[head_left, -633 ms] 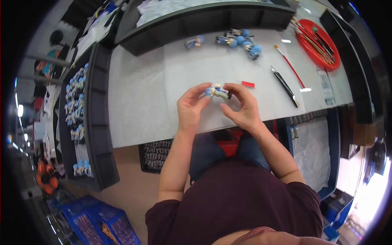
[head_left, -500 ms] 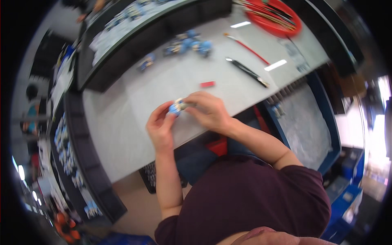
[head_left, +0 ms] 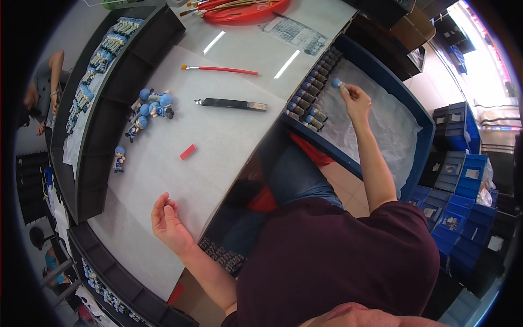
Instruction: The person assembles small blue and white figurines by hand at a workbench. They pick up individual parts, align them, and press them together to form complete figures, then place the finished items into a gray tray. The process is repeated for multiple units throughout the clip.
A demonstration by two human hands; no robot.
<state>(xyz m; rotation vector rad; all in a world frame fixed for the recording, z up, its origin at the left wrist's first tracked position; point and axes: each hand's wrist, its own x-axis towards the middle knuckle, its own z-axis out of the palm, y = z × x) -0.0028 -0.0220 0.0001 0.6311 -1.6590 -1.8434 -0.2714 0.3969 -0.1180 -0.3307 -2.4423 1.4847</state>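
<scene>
Over the blue tray (head_left: 376, 68) on the right, my right hand (head_left: 358, 103) pinches a small figurine (head_left: 336, 83) with a light-blue head. More such figurines (head_left: 305, 95) lie in rows along the tray's left side, below and left of that hand. My left hand (head_left: 171, 223) rests above the white table near its front edge, fingers loosely curled and apart, with nothing visible in them. The red block (head_left: 187, 152) lies just beyond it. Farther off, a cluster of blue-haired figurines (head_left: 150, 109) lies on the table, and a single figurine (head_left: 119, 158) lies apart from them.
A black-handled cutter-like tool (head_left: 231, 104) and a red paintbrush (head_left: 220, 70) lie mid-table. At the back is a red dish (head_left: 250, 13) with brushes. Dark bins (head_left: 122, 82) of figurines line the left side. Blue crates (head_left: 455, 207) stand at right. Another person's arm (head_left: 55, 76) shows far left.
Both hands were together around a figurine over the table. Now my right hand has carried it right, over the blue tray, and my left hand has let go. The view has turned rightward.
</scene>
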